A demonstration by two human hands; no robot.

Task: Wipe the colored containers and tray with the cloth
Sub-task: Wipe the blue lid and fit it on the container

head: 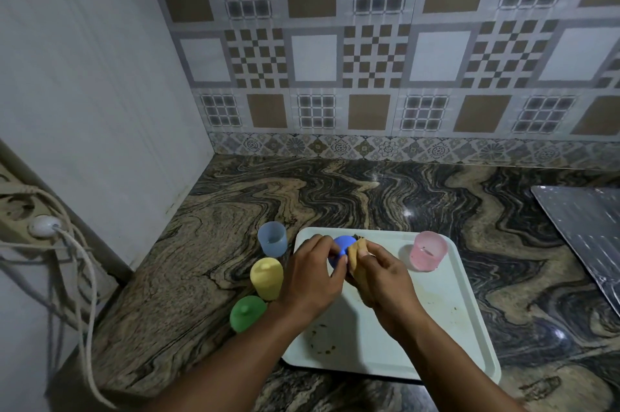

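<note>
A pale blue translucent cup, a yellow plastic container and a green plastic container are standing just left of the white rectangular tray, while a pink translucent cup is sitting in its far right corner. Over its far left part, the left hand is gripping a dark blue container and the right hand is pinching a tan cloth against it.
</note>
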